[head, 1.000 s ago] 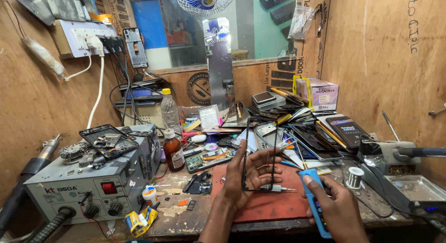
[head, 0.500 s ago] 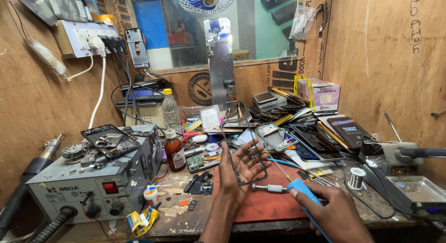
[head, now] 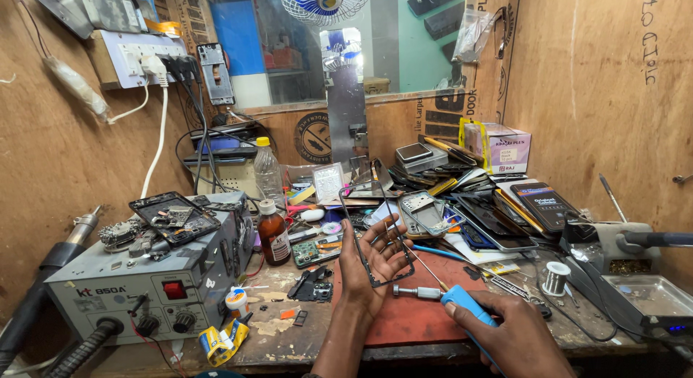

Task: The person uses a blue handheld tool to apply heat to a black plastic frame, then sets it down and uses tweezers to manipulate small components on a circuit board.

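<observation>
Left hand (head: 372,266) lifts a phone frame (head: 375,233) — right hand (head: 516,338) grips a blue-handled tool (head: 465,306).

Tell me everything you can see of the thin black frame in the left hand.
The black frame is a slim rectangular phone bezel with rounded corners, open in the middle so the bench shows through. It looks like thin plastic or metal; which, I cannot tell. It stands tilted, long side roughly upright, above the red mat. The left hand holds its lower part with spread fingers. Nothing else touches it.
</observation>
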